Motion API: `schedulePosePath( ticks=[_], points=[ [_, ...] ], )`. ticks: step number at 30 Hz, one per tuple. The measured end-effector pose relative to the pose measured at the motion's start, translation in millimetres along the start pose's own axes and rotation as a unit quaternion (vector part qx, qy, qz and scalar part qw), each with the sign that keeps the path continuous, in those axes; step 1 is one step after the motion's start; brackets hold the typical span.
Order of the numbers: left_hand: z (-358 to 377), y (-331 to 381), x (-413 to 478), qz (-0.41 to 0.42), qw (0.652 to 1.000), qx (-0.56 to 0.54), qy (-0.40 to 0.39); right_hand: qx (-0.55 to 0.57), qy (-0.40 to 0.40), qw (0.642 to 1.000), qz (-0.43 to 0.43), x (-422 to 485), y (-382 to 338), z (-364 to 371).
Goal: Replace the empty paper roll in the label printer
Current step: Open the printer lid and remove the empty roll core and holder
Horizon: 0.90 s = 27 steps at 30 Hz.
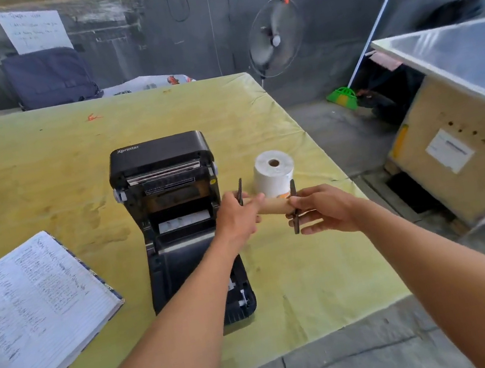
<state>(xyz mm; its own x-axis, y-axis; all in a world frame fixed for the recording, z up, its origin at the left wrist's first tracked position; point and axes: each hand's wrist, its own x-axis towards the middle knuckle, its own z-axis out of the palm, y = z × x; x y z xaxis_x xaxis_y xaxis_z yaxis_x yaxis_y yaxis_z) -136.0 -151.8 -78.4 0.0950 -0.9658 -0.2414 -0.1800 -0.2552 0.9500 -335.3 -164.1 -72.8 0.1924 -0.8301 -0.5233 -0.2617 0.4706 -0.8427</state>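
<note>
Left hand: our left hand (237, 217) curls round the left end of the empty tube (274, 207).
Right hand: our right hand (327, 211) grips the right end of the tube, by a black plate (294, 207).
Empty tube: it is brown and we hold it in the air, just to the right of the printer (169, 196), whose lid is open.
New roll: the new roll (274, 175) stands on end on the table (34, 149), just behind the tube.
What could go wrong: if we pull a plate too hard, we think the tube may slip and drop. Our hands are near the new roll, so a bump may send it off the table edge.
Count: one printer, one empty tube, one new roll, two black plates, two hands, one notebook (28, 302).
</note>
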Motion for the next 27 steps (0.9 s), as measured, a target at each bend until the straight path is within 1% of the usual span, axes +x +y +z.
schedulePosePath(
  ticks=[6, 8, 10, 11, 12, 13, 15, 17, 20, 23, 25, 27],
  points=[
    [79.9, -9.2, 18.5, -0.073, 0.997, -0.014, -0.017, 0.031, 0.002, 0.998, 0.045, 9.0, 40.1, -72.2],
    [102.2, -19.8, 24.3, -0.101, 0.994, -0.035, -0.011, 0.041, 0.003, 0.997, 0.062, 13.0, 54.7, -97.5],
    [118.3, -32.9, 28.8, -0.129, 0.989, -0.068, 0.008, 0.035, 0.031, 0.996, 0.072, 19.0, 68.9, -120.6],
    [123.8, -40.1, 28.6, -0.145, 0.986, -0.085, 0.022, 0.006, 0.059, 0.995, 0.075, 22.9, 75.9, -129.7],
    [128.8, -47.6, 27.3, -0.160, 0.981, -0.099, 0.035, -0.054, 0.090, 0.992, 0.074, 27.6, 82.9, -137.3],
    [132.7, -54.6, 25.0, -0.175, 0.977, -0.110, 0.047, -0.138, 0.119, 0.981, 0.069, 32.0, 88.7, -142.2],
    [137.9, -65.2, 20.0, -0.197, 0.971, -0.121, 0.062, -0.291, 0.159, 0.942, 0.052, 39.4, 97.9, -143.6],
    [140.3, -69.8, 16.9, -0.211, 0.966, -0.127, 0.077, -0.363, 0.163, 0.917, 0.031, 45.0, 104.8, -137.6],
    [140.6, -73.9, 17.7, -0.223, 0.960, -0.137, 0.101, -0.417, 0.158, 0.895, 0.009, 51.5, 111.0, -123.4],
    [139.3, -73.6, 17.3, -0.231, 0.955, -0.145, 0.117, -0.434, 0.163, 0.886, -0.009, 56.6, 116.6, -117.0],
    [139.7, -74.4, 15.2, -0.235, 0.953, -0.144, 0.124, -0.430, 0.162, 0.888, -0.007, 58.5, 116.3, -119.0],
    [140.6, -75.5, 12.5, -0.236, 0.953, -0.142, 0.129, -0.397, 0.168, 0.902, -0.003, 56.0, 113.0, -121.1]
  ],
)
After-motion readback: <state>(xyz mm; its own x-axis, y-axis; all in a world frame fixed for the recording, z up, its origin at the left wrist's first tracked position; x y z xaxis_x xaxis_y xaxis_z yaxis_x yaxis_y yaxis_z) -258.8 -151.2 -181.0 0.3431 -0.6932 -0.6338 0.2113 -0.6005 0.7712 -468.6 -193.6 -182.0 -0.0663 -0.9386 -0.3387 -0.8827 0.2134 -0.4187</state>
